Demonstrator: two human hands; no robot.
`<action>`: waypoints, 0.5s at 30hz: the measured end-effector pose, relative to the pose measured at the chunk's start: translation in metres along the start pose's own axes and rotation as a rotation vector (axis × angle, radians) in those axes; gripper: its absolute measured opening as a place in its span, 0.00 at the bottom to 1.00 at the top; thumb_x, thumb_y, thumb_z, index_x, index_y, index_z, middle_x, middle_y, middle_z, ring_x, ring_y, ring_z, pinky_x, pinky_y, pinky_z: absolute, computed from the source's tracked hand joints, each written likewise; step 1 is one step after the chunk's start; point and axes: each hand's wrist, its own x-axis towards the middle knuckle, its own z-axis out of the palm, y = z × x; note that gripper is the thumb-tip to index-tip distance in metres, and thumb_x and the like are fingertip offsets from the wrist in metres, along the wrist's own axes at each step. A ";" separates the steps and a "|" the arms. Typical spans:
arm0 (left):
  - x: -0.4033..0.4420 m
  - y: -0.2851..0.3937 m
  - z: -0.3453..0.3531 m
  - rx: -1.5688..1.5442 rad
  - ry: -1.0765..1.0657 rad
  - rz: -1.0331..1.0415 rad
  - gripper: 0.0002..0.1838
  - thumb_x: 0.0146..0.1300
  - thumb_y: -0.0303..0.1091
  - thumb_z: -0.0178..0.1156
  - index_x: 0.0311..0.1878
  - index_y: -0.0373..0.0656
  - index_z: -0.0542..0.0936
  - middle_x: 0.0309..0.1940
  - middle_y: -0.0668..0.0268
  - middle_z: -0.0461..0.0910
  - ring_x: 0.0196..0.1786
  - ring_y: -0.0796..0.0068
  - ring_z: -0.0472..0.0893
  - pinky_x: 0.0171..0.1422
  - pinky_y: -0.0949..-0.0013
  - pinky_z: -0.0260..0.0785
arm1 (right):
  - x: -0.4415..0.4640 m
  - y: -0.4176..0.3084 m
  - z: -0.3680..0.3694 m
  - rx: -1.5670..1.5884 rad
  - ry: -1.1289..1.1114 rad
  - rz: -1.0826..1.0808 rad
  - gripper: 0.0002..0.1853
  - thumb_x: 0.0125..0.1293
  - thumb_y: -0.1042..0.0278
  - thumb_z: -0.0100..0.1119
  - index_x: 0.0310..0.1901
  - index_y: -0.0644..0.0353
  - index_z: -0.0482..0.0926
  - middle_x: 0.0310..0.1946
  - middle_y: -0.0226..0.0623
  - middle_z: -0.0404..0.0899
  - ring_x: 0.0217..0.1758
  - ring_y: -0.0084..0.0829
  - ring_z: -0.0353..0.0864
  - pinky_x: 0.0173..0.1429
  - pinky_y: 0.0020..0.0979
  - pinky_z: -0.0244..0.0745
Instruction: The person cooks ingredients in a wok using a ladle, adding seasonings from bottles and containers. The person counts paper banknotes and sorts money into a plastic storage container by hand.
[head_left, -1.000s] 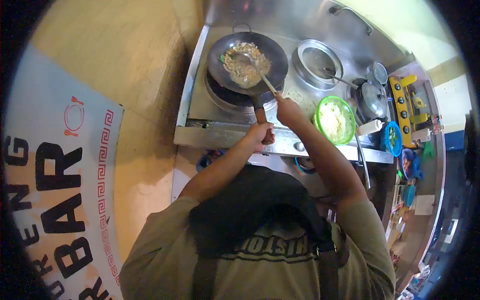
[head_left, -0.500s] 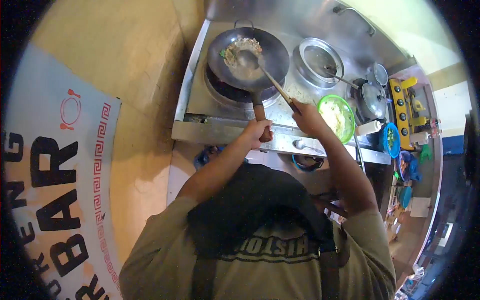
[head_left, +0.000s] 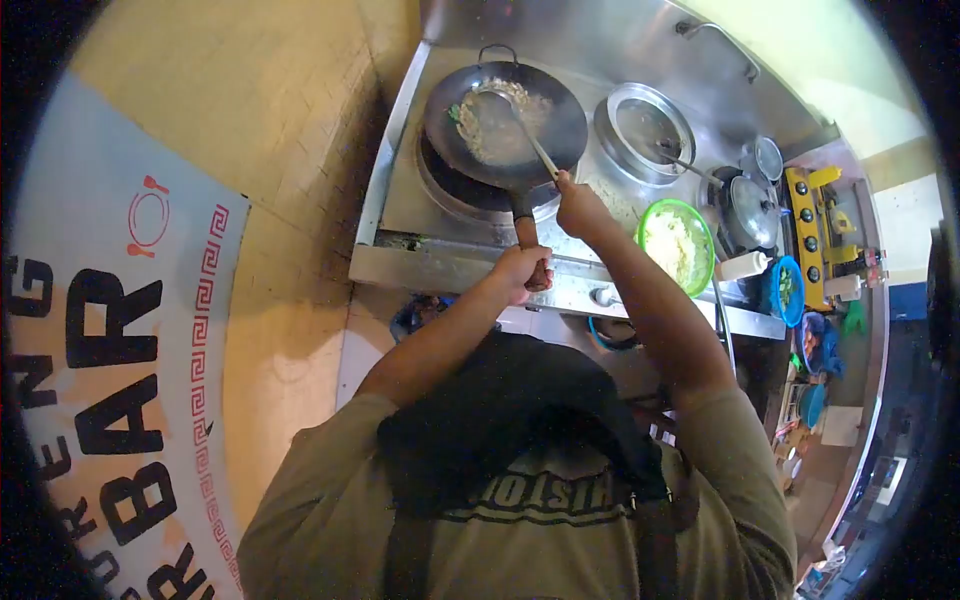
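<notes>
A dark wok [head_left: 565,118] sits over the left burner ring, its loop handle at the far side. My left hand [head_left: 518,270] is closed around the wok's wooden handle [head_left: 525,232], near its end. In my right hand [head_left: 583,212] is the shaft of a ladle [head_left: 534,146], held at a slant with the bowl down in the wok. Chopped brownish food [head_left: 482,138] with a bit of green lies under and around the ladle bowl. Light steam or haze blurs part of the food. My right fingers are wrapped round the shaft.
Right of the wok stands a metal pot [head_left: 640,130] with a ladle across it. A green basket [head_left: 676,245] of pale shreds is close to my right forearm. Beyond are a white bottle [head_left: 744,265], a blue bowl [head_left: 786,290], a lidded pan [head_left: 748,212] and a yellow stove [head_left: 808,235].
My right hand has moved forward and left, and the ladle bowl has slid toward the far side of the wok. My left hand keeps its hold on the wok handle.
</notes>
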 end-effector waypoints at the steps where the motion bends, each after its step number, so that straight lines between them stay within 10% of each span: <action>1: -0.001 0.000 0.000 0.004 0.001 -0.006 0.08 0.57 0.31 0.59 0.24 0.42 0.72 0.17 0.64 0.72 0.19 0.67 0.75 0.23 0.61 0.71 | -0.001 -0.002 0.000 0.045 -0.001 -0.010 0.30 0.57 0.78 0.43 0.64 0.61 0.57 0.38 0.59 0.76 0.38 0.56 0.79 0.42 0.50 0.74; 15: 0.004 -0.001 -0.010 0.004 -0.051 0.004 0.08 0.55 0.29 0.61 0.30 0.41 0.70 0.22 0.64 0.71 0.22 0.68 0.75 0.24 0.59 0.73 | 0.020 -0.003 -0.009 -0.008 0.105 -0.118 0.29 0.58 0.73 0.46 0.64 0.56 0.58 0.39 0.55 0.77 0.37 0.53 0.80 0.39 0.46 0.77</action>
